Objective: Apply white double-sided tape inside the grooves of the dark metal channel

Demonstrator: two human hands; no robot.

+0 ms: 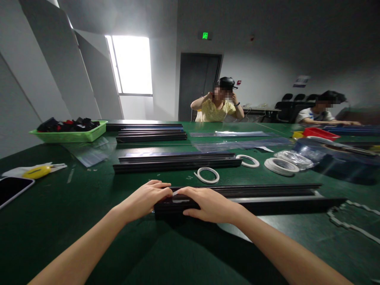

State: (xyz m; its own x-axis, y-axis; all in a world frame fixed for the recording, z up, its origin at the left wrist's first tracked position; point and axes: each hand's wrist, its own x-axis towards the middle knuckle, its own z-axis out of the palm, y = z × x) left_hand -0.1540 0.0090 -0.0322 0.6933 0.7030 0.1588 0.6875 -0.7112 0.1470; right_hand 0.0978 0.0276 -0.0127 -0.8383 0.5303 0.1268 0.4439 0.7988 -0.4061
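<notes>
A long black channel-shaped profile [276, 206] lies crosswise on the table before me, with another dark strip [267, 190] along its far side. My left hand [148, 201] is closed over the profile's left end, thumb on top and fingers reaching across the far side. Just to the right, my right hand [206, 204] grips the same profile, its thumb on the near face and its fingers on top. A small white piece [175, 193] shows at the fingertips where the two hands nearly meet. I cannot tell which hand pinches it.
More black profiles [178, 163] lie beyond, with white tape rolls [208, 175] nearby. At left are a green basket [71, 136] of black parts, a yellow cutter [37, 171] and a phone [14, 190]. A large film roll [347, 162] stands right. Two people sit across the green table [118, 253].
</notes>
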